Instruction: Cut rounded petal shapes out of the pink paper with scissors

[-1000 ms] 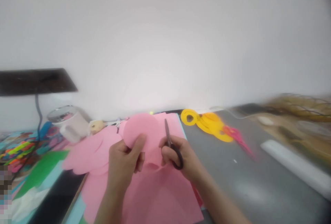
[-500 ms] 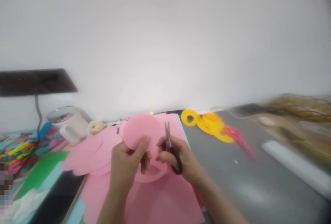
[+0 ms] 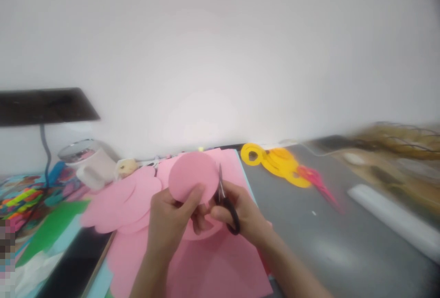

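Note:
A round pink paper disc (image 3: 193,173) is pinched between the thumb and fingers of my left hand (image 3: 177,211). My right hand (image 3: 237,206) is closed around black-handled scissors (image 3: 234,219), whose blades point up along the disc's right edge. The blades look nearly together; whether paper lies between them I cannot tell. The fingertips of both hands are close together below the disc. Beneath them lie pink paper sheets (image 3: 216,270) and a curved pink cut piece, partly hidden by my hands.
Several rounded pink cutouts (image 3: 113,201) lie to the left, near a white mug (image 3: 99,167). Yellow paper rings (image 3: 252,155) and pink scissors (image 3: 319,185) rest on the grey table (image 3: 309,252) at right. A white bar-shaped object (image 3: 392,222) lies farther right. A dark phone-like slab (image 3: 77,261) is at lower left.
The scissors have moved left to the disc's right edge, and their blades have come closer together. My left hand and the disc have shifted slightly right.

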The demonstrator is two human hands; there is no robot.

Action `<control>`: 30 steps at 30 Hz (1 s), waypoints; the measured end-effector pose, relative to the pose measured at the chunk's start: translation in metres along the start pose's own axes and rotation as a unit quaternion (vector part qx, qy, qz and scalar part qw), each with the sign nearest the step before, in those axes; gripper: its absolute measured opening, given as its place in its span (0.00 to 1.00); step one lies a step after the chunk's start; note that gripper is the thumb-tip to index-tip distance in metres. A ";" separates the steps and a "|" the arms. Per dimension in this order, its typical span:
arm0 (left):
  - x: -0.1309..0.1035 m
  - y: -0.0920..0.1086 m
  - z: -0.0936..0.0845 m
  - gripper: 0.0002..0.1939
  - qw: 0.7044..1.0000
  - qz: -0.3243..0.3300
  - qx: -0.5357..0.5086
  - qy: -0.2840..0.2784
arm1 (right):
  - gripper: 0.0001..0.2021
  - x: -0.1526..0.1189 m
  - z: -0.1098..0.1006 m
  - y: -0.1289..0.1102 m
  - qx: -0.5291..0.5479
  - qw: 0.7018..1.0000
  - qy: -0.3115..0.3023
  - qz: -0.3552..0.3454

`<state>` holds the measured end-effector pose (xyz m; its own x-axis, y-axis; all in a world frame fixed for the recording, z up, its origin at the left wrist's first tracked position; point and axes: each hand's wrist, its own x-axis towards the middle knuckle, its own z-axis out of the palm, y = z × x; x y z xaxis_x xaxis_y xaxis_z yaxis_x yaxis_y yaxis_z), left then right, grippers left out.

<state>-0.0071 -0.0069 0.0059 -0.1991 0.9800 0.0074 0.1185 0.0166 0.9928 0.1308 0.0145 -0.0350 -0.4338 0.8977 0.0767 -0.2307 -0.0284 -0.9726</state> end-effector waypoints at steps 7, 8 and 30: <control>-0.001 0.001 0.000 0.17 1.000 -0.004 0.006 -0.013 | 0.22 -0.001 -0.001 -0.001 -0.005 1.000 0.009 -0.009; -0.001 0.001 0.000 0.17 1.000 -0.002 0.008 -0.012 | 0.22 -0.001 -0.001 -0.001 -0.010 1.000 0.010 -0.011; -0.001 0.001 0.001 0.22 1.000 0.000 0.025 0.008 | 0.10 -0.001 0.000 0.001 -0.035 0.999 0.030 -0.023</control>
<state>-0.0061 -0.0078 0.0068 -0.2136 0.9769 0.0097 0.1676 0.0268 0.9855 0.1312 0.0141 -0.0365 -0.3702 0.9224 0.1105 -0.1863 0.0428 -0.9816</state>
